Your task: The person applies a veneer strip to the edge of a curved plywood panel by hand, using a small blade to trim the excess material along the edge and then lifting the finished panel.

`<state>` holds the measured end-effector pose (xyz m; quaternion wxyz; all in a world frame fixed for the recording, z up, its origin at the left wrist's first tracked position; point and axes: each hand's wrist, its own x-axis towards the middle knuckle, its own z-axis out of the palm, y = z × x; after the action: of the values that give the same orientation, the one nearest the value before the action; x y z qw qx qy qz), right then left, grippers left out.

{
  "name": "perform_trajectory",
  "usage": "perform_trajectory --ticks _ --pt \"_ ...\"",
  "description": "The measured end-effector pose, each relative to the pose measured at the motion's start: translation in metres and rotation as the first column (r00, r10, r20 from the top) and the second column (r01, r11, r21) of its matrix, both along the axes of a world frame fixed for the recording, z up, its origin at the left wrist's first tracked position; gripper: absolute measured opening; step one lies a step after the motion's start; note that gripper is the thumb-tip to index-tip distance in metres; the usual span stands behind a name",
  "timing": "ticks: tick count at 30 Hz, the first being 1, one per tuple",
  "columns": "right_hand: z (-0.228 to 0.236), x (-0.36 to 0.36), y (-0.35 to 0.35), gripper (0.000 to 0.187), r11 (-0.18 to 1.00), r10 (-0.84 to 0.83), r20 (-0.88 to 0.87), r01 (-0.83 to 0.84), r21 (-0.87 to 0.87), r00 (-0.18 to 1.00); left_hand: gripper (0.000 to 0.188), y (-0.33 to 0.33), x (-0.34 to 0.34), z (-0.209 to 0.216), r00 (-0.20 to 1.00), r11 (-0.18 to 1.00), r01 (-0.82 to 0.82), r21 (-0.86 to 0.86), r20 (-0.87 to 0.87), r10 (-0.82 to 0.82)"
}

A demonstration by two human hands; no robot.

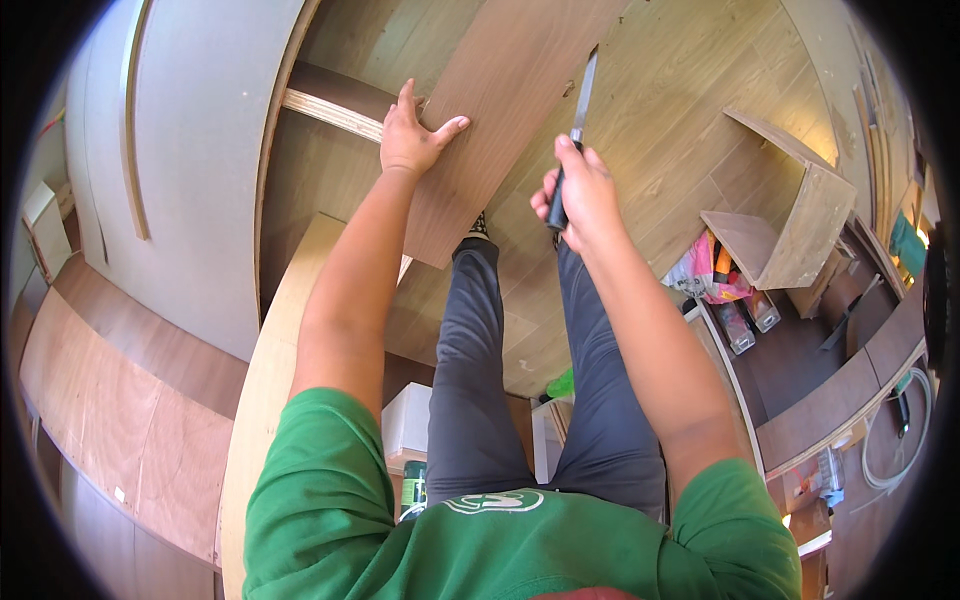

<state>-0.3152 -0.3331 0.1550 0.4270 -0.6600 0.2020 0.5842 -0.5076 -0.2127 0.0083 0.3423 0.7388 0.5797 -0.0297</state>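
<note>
My left hand (415, 138) rests with spread fingers at the left edge of a long brown wooden board (515, 100). This board slants from near my feet up to the far edge of the view, with a plywood-edged strip (335, 115) meeting it on the left. In my right hand (588, 195) is the black handle of a knife (586, 92). Its long narrow silver blade points away from me, just right of the board's edge. The blade's tip is dark, and I cannot tell whether it touches anything.
A large pale panel (200, 150) stands on the left, above curved-looking wooden boards (110, 400). To the right, an open wooden box frame (815, 225) sits on the wood-plank floor (660, 140) beside a pink plastic bag (705, 272). A coiled cable (925, 425) lies at far right.
</note>
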Motion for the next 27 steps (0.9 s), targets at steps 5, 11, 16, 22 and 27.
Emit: perform_trajectory --ticks 5,11,16,22,27 --pt "-0.016 -0.004 0.03 0.023 0.997 0.012 -0.03 -0.014 -0.074 0.999 0.098 -0.002 0.006 0.006 0.996 1.0 -0.001 0.002 -0.093 0.001" --pt "-0.027 -0.003 0.032 0.025 0.988 0.057 -0.026 -0.06 -0.144 0.998 0.094 -0.003 0.004 -0.003 0.99 0.996 0.066 0.067 -0.132 -0.056" --pt "-0.025 -0.011 0.033 0.031 0.961 0.18 0.008 -0.174 -0.213 0.984 0.096 -0.003 0.006 0.003 0.983 0.998 0.065 -0.004 -0.173 -0.065" --pt "-0.058 0.008 0.042 0.027 0.947 0.217 -0.039 -0.22 -0.235 0.975 0.099 -0.002 0.007 0.007 0.982 0.998 0.056 -0.025 -0.18 -0.059" --pt "-0.046 0.001 0.038 0.025 0.963 0.174 0.02 -0.165 -0.215 0.985 0.099 -0.002 0.005 0.005 0.984 0.999 0.046 -0.018 -0.169 -0.048"
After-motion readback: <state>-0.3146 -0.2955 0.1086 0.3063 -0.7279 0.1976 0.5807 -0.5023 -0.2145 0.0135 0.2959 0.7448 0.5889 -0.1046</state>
